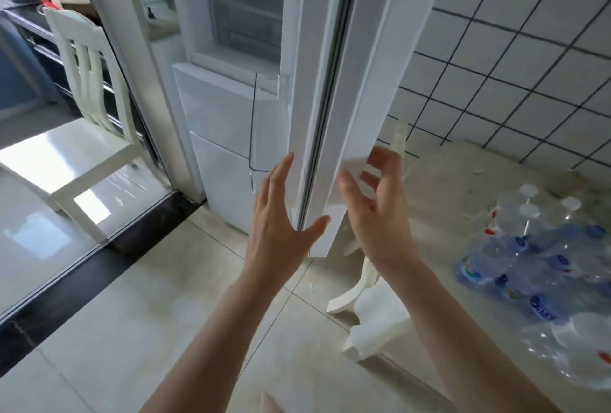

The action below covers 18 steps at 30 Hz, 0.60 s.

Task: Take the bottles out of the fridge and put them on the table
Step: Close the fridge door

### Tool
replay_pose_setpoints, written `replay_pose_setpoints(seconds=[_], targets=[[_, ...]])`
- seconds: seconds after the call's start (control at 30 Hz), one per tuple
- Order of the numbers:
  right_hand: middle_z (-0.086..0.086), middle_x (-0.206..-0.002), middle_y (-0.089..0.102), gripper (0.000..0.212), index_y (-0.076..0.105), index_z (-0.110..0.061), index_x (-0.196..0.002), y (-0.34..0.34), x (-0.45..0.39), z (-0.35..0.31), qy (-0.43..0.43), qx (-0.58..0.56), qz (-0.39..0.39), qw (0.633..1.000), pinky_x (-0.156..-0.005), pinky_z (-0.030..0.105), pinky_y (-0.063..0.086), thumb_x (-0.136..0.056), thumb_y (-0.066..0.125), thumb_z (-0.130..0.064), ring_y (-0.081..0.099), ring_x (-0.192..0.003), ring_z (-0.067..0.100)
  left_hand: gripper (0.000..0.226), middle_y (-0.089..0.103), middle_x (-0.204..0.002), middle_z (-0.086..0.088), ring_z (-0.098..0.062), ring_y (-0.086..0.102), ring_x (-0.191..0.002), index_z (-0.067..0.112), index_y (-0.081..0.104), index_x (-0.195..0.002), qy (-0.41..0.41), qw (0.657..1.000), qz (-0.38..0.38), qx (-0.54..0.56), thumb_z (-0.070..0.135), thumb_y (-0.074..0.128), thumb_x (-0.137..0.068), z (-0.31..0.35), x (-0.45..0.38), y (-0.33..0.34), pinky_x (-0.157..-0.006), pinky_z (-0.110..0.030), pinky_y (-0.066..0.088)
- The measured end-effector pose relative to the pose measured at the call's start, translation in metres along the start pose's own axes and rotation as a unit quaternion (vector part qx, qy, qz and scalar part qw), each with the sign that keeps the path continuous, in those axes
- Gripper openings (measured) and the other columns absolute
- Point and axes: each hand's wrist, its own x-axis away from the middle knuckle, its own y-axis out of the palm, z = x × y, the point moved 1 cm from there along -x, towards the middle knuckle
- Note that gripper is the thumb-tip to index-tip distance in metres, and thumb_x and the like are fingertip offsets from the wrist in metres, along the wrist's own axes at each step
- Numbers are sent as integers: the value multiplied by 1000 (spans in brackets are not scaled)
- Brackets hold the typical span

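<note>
The white fridge (228,135) stands ahead with its upper door (334,82) swung out edge-on toward me. My left hand (281,214) lies flat against the door's inner side near its lower corner, fingers straight. My right hand (377,204) is at the door's outer side, fingers spread and slightly bent around the bottom edge. Several clear water bottles (542,247) with blue labels and white caps lie and stand on the table (463,181) at the right. Inside the fridge I see only a clear drawer (244,19); no bottles show there.
A white chair (82,108) stands at the left beside a sliding door track (99,247). The tiled wall (529,49) rises behind the table. White table legs (360,283) reach down to the beige floor tiles below my arms.
</note>
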Motion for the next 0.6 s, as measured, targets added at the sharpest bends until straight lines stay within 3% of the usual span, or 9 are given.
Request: replay_pose_setpoints(seconds=[0.13,0.2,0.33,0.47,0.6], targets=[[-6,-100,62,29,46,-9,-113,14,-5,-5,1,-18,19,1000,-65,10,49,-89,62,-11,64,-87,-3,106,28,-153,18,0,27,-141,42,13,-151,31,998,-55,5,32,83,-71,-11,-16,-14,-109,-7,20],[-3,-103,62,28,47,-13,-111,30,-6,-9,0,-20,24,1000,-64,13,51,-88,64,-12,65,-91,1,107,32,-154,13,-3,31,-141,36,16,-152,27,998,-54,23,30,85,-70,-23,-19,-21,-110,-12,26],[-2,-111,59,34,46,-18,-110,75,-6,-19,-9,-7,7,1000,-67,21,57,-85,68,-22,62,-101,7,105,41,-148,1,-18,44,-135,20,22,-152,40,998,-14,54,27,86,-69,-55,-26,-45,-104,-42,47],[-1,-116,53,41,45,-21,-111,135,-16,-31,-28,41,-17,999,-76,32,59,-82,72,-30,59,-105,13,104,45,-145,1,-19,50,-129,19,20,-154,26,998,-18,60,25,83,-72,-93,-41,-96,-93,-43,54],[3,-125,48,52,42,-23,-119,205,-30,-49,-22,27,-15,999,-87,40,56,-78,73,-33,53,-116,15,99,44,-148,5,-11,48,-131,18,20,-155,18,997,-26,76,27,77,-74,-133,-62,-155,-99,-41,51]])
